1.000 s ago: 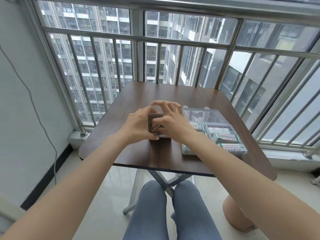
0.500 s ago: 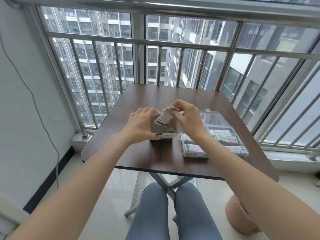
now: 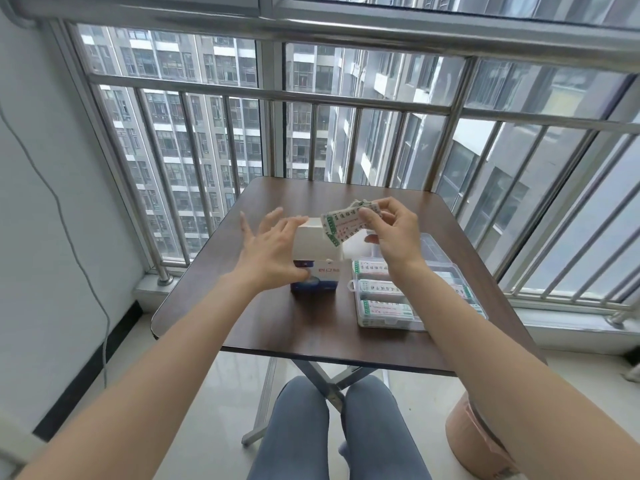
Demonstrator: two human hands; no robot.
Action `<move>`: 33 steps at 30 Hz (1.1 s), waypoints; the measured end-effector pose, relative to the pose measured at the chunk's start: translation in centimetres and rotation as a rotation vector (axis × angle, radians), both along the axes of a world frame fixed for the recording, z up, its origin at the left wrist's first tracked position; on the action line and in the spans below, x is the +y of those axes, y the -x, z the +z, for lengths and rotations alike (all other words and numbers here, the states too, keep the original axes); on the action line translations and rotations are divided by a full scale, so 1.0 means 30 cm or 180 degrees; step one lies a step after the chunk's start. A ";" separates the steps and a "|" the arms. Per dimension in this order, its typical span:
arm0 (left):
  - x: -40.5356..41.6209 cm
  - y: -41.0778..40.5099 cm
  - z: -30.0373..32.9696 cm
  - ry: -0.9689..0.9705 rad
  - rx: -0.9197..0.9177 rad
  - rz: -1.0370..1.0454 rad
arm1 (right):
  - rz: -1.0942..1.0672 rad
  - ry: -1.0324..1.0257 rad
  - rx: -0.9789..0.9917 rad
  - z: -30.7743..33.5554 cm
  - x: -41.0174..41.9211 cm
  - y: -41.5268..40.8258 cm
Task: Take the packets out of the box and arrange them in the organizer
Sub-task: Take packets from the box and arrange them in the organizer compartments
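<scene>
Packets point(image 3: 349, 221), a small bunch of white ones with green edges and printed text, are pinched between the thumb and fingertips of the right hand point(image 3: 393, 233), held up in the air above the gap between the box and the organizer. They're clear of the box, hanging at a tilt with the lower corner pointing down toward it.

Left hand point(image 3: 268, 252) has its fingers spread out pretty straight, palm against the left side of the box point(image 3: 317, 263), thumb down near the blue front panel. So it's steadying, not really grabbing. The box sits upright on the table with its white lid flap standing open at the top.

Organizer point(image 3: 388, 308) is a clear plastic case at about 3 o'clock from the box, just beside it but not touching. Several packets already lie flat in its near compartments, and the right forearm crosses over part of it, so I can't tell what's in the far ones.

All of it sits on a dark brown table point(image 3: 304, 323), with a metal window railing point(image 3: 346, 102) off at 12 o'clock.
</scene>
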State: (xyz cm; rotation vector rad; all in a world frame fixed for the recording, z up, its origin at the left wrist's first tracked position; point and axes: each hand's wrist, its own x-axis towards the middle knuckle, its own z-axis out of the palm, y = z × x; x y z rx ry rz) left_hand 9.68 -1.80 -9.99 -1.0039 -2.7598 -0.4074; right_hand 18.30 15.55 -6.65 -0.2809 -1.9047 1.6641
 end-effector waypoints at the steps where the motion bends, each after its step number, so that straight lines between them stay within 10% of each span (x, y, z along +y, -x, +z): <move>1: 0.009 0.001 0.005 0.0060 0.0079 -0.0079 | 0.0005 0.0062 -0.0010 0.002 0.003 -0.007; 8: 0.133 -0.144 0.094 -0.2032 -0.0420 -0.0989 | 0.0321 0.0437 0.0016 -0.022 0.060 -0.105; 20: 0.316 -0.270 0.100 -0.1910 -0.3079 -0.1352 | 0.0458 0.0489 0.0157 -0.052 0.187 -0.242; 33: 0.332 -0.270 0.002 -0.2541 -0.3583 -0.0891 | 0.0286 0.0129 -0.0605 -0.096 0.248 -0.288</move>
